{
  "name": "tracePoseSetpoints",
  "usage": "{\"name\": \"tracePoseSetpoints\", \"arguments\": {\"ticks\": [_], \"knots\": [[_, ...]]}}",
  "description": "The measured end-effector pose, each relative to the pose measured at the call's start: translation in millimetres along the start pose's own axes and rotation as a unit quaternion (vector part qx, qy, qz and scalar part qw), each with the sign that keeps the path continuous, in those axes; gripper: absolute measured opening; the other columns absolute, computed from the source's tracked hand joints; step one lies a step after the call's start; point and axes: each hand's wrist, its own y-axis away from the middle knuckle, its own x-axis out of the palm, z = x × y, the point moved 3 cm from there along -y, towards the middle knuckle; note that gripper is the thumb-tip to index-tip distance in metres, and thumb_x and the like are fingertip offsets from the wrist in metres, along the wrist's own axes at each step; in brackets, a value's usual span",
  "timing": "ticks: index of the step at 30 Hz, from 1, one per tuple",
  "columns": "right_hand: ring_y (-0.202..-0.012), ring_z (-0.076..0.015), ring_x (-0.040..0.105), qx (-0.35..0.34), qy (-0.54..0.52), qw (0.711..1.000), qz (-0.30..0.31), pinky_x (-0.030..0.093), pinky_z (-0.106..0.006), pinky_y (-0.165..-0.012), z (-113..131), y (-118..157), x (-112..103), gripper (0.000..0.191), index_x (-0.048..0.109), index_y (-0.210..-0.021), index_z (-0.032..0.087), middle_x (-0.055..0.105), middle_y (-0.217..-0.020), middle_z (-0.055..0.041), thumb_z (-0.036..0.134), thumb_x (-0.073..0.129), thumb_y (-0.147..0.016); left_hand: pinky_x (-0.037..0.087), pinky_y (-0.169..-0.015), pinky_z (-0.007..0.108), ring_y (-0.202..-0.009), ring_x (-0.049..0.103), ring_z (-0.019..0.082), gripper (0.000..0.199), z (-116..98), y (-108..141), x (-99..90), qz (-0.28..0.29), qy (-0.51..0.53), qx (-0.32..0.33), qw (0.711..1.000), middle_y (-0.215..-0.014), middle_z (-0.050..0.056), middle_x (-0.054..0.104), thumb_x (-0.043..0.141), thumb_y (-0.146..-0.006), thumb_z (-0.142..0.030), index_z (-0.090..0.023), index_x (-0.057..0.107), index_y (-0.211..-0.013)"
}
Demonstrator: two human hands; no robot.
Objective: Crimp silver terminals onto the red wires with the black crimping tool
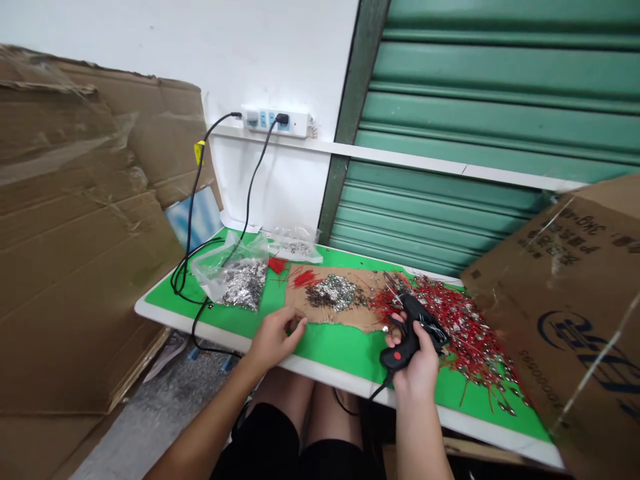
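Gripping the glue gun [411, 341], your right hand [421, 367] is closed round its handle; nozzle angles toward the table's far edge and slightly left, cord dropping over the near edge. Your left hand [276, 339] is half curled, thumb and forefinger nearly meeting, by the near left corner of the cardboard sheet [350, 319]; can't tell if anything's pinched.

Key relation: the silver pile [336, 292] sits on that sheet, between your hands and beyond them toward the far edge. Its long axis runs along the table's [340, 345] long edges; your left hand is nearer. Dark bits fringe it.

Counts: one gun, one sheet, one silver pile, two small red bundles [304, 279] left of it, one big red heap [463, 317] with metal ends toward the table's right edge. Single pieces too many to count. Two clear bags [243, 281]: one toward the left edge, one at the far edge. Beyond: one power strip [275, 123], two cardboard boxes [575, 287] flanking the table.
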Motion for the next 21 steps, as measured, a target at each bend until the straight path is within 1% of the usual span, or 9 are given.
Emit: {"name": "tracePoseSetpoints", "arguments": {"ticks": [3, 9, 15, 21], "knots": [[-0.044, -0.0053, 0.045, 0.003, 0.009, 1.0, -0.01, 0.039, -0.019, -0.039, -4, 0, 6, 0.033, 0.066, -0.087, 0.014, 0.071, -0.08, -0.0041, 0.032, 0.076, -0.061, 0.034, -0.06, 0.022, -0.062, 0.049, 0.011, 0.031, 1, 0, -1.4, -0.001, 0.012, -0.007, 1.0, -0.065, 0.0, 0.055, 0.045, -0.093, -0.038, -0.016, 0.067, -0.089], [-0.042, -0.0054, 0.047, 0.0, 0.025, 0.999, -0.026, 0.042, -0.019, -0.039, -14, 1, 14, 0.031, 0.065, -0.084, 0.015, 0.071, -0.077, -0.0022, 0.035, 0.075, -0.062, 0.034, -0.061, 0.023, -0.062, 0.051, 0.011, 0.029, 0, 1, -0.8, 0.018, -0.008, 0.0, 1.0, -0.067, 0.0, 0.056, 0.046, -0.092, -0.037, -0.018, 0.068, -0.09], [-0.039, -0.0056, 0.047, -0.01, 0.04, 0.998, -0.04, 0.04, -0.02, -0.037, -23, -3, 19, 0.032, 0.063, -0.084, 0.016, 0.071, -0.077, -0.0022, 0.037, 0.073, -0.063, 0.033, -0.06, 0.023, -0.062, 0.051, 0.012, 0.031, 1, 1, -0.2, 0.009, -0.011, -0.007, 1.0, -0.066, 0.001, 0.057, 0.046, -0.091, -0.038, -0.018, 0.069, -0.089], [-0.039, -0.0062, 0.048, -0.015, 0.042, 0.997, -0.062, 0.041, -0.021, -0.037, -20, 0, 21, 0.033, 0.063, -0.086, 0.015, 0.072, -0.078, -0.0029, 0.036, 0.073, -0.063, 0.033, -0.06, 0.023, -0.061, 0.05, 0.012, 0.029, 1, 0, 0.1, 0.017, -0.019, -0.007, 1.0, -0.066, 0.0, 0.057, 0.047, -0.091, -0.036, -0.018, 0.068, -0.089]]}}
